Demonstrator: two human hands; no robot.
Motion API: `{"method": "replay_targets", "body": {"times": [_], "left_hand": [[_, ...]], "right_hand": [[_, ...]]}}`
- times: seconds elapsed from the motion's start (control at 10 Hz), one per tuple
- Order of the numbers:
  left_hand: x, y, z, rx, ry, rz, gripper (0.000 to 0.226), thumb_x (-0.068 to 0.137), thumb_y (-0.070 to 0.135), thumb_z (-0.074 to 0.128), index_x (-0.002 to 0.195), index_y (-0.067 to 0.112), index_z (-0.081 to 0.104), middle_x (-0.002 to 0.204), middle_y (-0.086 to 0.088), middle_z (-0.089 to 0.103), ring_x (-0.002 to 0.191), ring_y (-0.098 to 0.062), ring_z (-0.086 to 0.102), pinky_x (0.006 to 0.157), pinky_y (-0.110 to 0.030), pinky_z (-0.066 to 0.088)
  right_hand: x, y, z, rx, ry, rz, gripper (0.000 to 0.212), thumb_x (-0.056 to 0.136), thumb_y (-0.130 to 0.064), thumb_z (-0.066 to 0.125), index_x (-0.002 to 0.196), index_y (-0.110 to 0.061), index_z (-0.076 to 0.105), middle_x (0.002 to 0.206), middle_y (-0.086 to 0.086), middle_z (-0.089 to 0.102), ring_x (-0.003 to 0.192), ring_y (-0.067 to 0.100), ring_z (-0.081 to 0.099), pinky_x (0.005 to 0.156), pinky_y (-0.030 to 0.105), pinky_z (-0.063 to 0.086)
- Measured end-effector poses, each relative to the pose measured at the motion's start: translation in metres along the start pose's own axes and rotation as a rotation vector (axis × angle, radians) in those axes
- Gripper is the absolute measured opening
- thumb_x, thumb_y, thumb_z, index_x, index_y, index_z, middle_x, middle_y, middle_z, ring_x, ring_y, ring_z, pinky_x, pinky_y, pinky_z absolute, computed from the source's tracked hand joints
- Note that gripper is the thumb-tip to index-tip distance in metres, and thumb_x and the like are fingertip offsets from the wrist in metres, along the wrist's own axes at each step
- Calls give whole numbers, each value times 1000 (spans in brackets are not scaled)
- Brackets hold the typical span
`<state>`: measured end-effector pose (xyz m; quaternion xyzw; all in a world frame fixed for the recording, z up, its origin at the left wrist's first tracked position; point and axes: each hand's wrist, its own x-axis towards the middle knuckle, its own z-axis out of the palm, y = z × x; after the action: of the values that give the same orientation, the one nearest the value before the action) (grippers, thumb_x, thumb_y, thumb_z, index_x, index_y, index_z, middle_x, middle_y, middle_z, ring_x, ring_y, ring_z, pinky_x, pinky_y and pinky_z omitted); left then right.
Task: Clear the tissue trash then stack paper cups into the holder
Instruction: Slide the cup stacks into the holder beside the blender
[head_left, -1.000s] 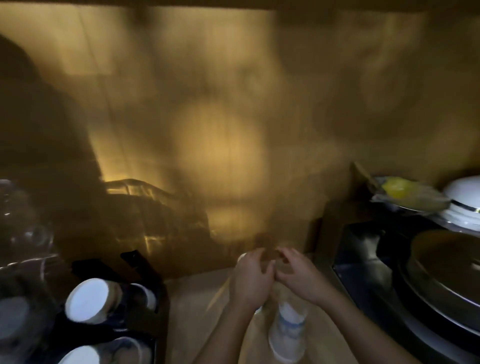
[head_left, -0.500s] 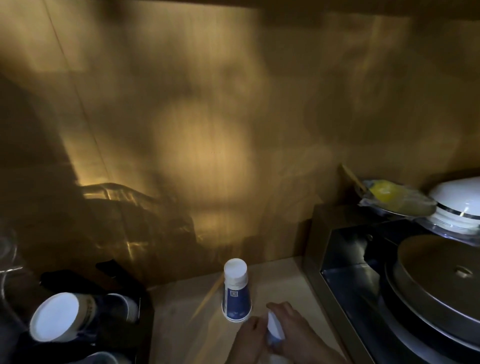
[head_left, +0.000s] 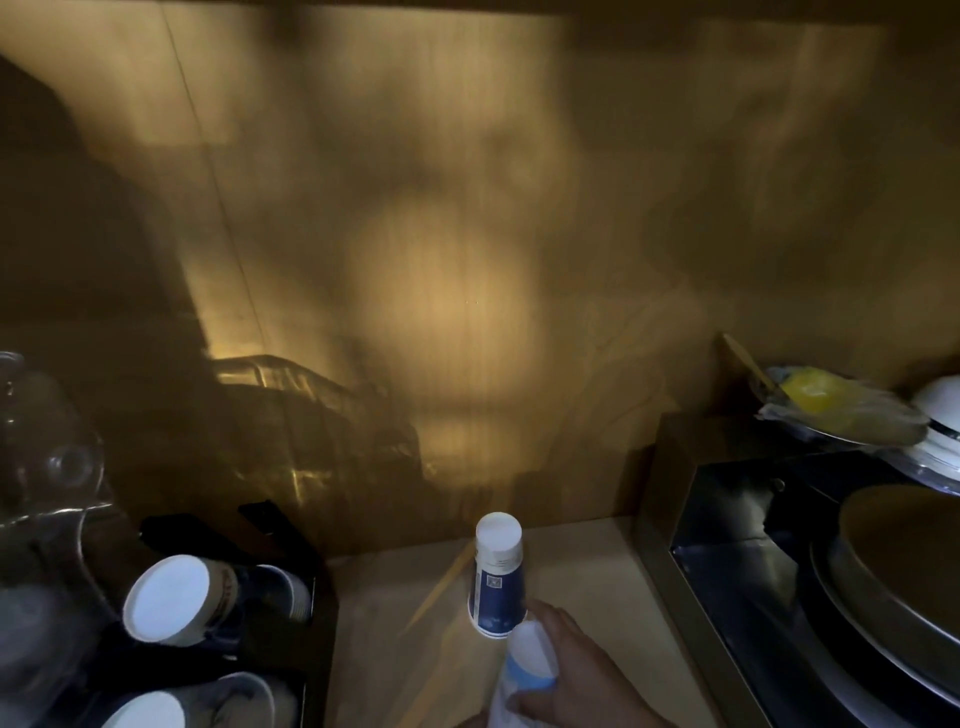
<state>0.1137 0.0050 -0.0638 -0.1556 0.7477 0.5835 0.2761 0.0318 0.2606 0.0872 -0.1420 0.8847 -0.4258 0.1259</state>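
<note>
A blue-and-white paper cup stands upside down on the wooden counter near the back wall. Just in front of it, my right hand grips another upturned paper cup at the bottom edge of the view. My left hand is out of view. At the lower left, a black cup holder carries cups lying on their sides, white bases facing me: one stack above and another below.
A thin wooden stick lies on the counter left of the standing cup. A metal tray with pans and a lid fills the right side. Behind it sit a plastic-wrapped yellow item and a white bowl. Glassware stands far left.
The cup in my right hand has risen slightly and come closer to the standing cup. My left hand, beside it half a second ago, has dropped out of view.
</note>
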Motion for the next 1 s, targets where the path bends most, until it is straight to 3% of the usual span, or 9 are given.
{"method": "replay_targets", "body": {"times": [0.1,0.2,0.3,0.4,0.5,0.6,0.7,0.8,1.0], "left_hand": [[5,24,53,-195,-191,-62,39,100,23,29,125,5,52,114,-2,68,105,-19,62,87,-32,45],[-24,114,18,19,-120,94,38,101,13,19,134,-2,31,131,-5,46,114,-11,52,99,-33,45],[-54,159,21,-789,-1,-73,27,92,17,47,99,-2,66,82,-16,71,83,-32,60,65,-38,47],[-80,172,-1,-837,107,18,29,87,23,54,97,0,68,93,-22,70,93,-39,64,73,-41,53],[-115,189,-23,-874,166,125,29,81,23,57,87,2,76,77,-19,76,67,-29,74,49,-31,57],[-145,196,-41,-832,221,223,24,79,26,60,80,12,80,74,-9,78,71,-24,75,51,-31,57],[-167,197,-57,-798,372,283,22,85,29,60,97,15,73,87,-4,78,96,-25,68,76,-41,58],[-189,199,-70,-771,442,365,23,88,28,58,105,17,70,101,-4,76,101,-21,68,85,-43,56],[-229,186,-88,-613,632,451,29,92,27,50,107,11,70,109,-11,73,104,-22,67,93,-43,54]], "right_hand": [[3,-13,4,63,33,-24,92,56,-49,76,130,-48,21,132,-24,30,119,-1,35,95,18,31],[8,-37,3,60,87,-107,89,56,-47,77,123,-54,20,127,-24,33,118,-1,36,94,19,32],[13,-63,5,96,105,-188,88,55,-50,75,123,-56,19,130,-20,33,120,2,35,99,25,35],[18,-93,6,132,142,-296,84,56,-51,75,114,-66,16,127,-18,36,120,6,38,101,32,37],[20,-124,8,250,147,-369,83,58,-49,77,114,-69,19,134,-12,39,122,10,41,101,42,43],[21,-157,11,339,172,-463,82,60,-44,79,116,-66,24,129,-20,40,119,1,40,98,38,44],[20,-191,11,385,205,-568,76,55,-50,72,115,-61,27,120,-37,35,111,-15,39,89,19,42],[15,-220,13,448,196,-641,74,54,-51,71,116,-55,31,123,-16,45,115,0,45,86,18,47],[7,-252,33,511,130,-797,70,62,-32,72,117,-49,32,112,-25,45,101,-15,48,75,2,44]]}}
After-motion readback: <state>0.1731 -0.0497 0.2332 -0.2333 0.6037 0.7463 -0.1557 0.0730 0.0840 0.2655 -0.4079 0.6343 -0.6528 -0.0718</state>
